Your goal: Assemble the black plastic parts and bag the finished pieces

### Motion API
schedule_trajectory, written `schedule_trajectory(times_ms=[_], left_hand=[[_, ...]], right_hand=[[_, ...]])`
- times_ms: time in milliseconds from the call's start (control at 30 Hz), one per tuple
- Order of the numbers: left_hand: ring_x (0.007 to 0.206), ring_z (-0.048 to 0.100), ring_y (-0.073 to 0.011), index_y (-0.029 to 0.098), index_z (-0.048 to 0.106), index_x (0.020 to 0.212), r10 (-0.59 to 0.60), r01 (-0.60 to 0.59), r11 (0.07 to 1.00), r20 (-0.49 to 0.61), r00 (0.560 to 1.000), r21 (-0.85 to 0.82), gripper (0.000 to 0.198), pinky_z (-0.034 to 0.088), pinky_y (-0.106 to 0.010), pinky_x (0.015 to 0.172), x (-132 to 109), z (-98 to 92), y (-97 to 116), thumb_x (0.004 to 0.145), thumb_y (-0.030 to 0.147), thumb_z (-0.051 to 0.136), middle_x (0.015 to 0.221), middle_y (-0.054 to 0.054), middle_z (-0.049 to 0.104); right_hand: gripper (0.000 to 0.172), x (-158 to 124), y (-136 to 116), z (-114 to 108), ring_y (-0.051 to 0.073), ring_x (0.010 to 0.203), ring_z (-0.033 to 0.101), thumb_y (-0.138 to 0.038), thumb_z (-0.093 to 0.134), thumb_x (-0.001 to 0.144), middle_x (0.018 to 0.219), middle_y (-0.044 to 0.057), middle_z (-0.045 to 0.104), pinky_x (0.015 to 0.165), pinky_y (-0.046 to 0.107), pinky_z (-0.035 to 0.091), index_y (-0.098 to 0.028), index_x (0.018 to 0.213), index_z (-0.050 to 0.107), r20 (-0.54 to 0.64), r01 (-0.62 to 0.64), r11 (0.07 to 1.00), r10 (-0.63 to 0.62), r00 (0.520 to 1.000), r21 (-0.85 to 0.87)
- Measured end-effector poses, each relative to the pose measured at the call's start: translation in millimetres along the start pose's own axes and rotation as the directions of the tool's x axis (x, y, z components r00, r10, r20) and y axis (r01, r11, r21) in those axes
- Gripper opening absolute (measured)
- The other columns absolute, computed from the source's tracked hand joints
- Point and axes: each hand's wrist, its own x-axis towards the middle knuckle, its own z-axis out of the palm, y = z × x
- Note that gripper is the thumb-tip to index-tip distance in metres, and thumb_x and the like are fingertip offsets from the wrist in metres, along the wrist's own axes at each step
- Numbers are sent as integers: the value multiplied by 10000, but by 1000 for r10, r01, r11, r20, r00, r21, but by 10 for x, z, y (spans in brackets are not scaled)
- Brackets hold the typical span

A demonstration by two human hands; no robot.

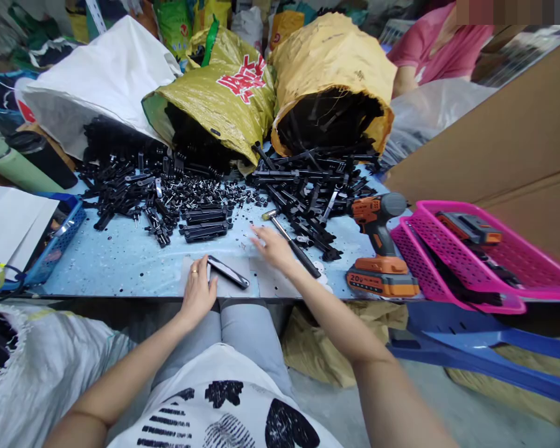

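At the table's front edge, my left hand (200, 289), with a ring on one finger, grips the left end of a black bar-shaped part (228, 272) with a greyish inner face. The part lies slanted on a flat grey plate (268, 280); its left end is partly hidden by my fingers. My right hand (273, 247) is open over the table, fingers apart and holding nothing. Just right of it lies a hammer (294, 242) with a black handle. Beyond my hands sit a small stack of black bars (206, 224) and many small pins (200, 193).
Black parts spill from a white sack (107, 74), an olive sack (219, 93) and a yellow sack (331, 62). An orange cordless drill (380, 242) stands right, beside pink baskets (494, 249). A blue basket (70, 230) is left. Behind the cardboard (494, 130) is a person in pink.
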Motion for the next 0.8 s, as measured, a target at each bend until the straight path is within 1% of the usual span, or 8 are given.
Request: schedule_trajectory(times_ms=[67,100,200,267,367,533,667,800], left_hand=[[1264,395,-335,228,444,1330,203,-232,955,163,966,183,487,343,-555,1002,38,-34,-21,847,177,478,1342,-160,453],[1268,389,-323,251,471,1307,291,-352,910,270,918,217,479,298,-572,1025,87,-50,-17,842,137,458,1326,-137,476],[1090,526,-252,249,537,1231,392,-551,798,485,782,243,449,321,-526,1009,256,-54,20,850,63,390,1096,-103,610],[950,567,-230,203,542,1222,345,-532,788,493,799,310,419,405,-447,917,316,-37,34,860,65,383,973,-109,627],[913,571,-243,166,525,1237,253,-439,818,453,855,371,366,449,-387,814,300,-39,8,879,159,447,944,-126,619],[1193,455,-283,155,380,1356,322,-397,894,320,891,205,516,406,-419,963,332,-99,27,892,353,489,1282,-183,470],[1335,285,-332,157,328,1382,374,-384,914,93,923,133,563,286,-514,1054,537,-47,212,889,372,493,1390,-198,366],[1093,534,-260,162,498,1201,356,-348,934,119,927,-82,309,429,-430,922,600,153,391,911,224,411,1094,-139,590]], right_hand=[[425,233,386,-267,236,1032,519,-368,350,945,1128,140,593,841,362,446,-155,1261,537,-133,-146,973,123,983,-181],[433,345,554,-377,239,1052,497,-360,337,946,1127,161,582,858,359,423,-118,1240,543,-187,-203,946,158,970,-254],[439,604,889,-545,281,1111,443,-399,443,892,1134,218,554,919,410,353,-39,1100,584,-252,-347,840,260,932,-418],[412,687,975,-541,317,1138,426,-397,549,823,1162,233,541,948,462,321,-39,1023,590,-232,-354,807,274,933,-472],[327,683,965,-508,287,1051,501,-355,558,797,1114,194,578,921,431,363,-80,972,584,-253,-323,864,237,938,-388],[293,399,587,-705,204,905,577,-367,499,832,1054,116,617,797,320,448,-141,1008,561,-477,-161,982,98,874,-94],[294,40,-65,-852,143,695,569,-451,552,813,809,23,616,658,277,465,-183,935,571,-388,-15,989,71,919,145],[327,-238,-597,-578,156,812,601,-506,528,839,928,39,621,728,292,484,-214,983,561,-391,95,881,108,914,464]])
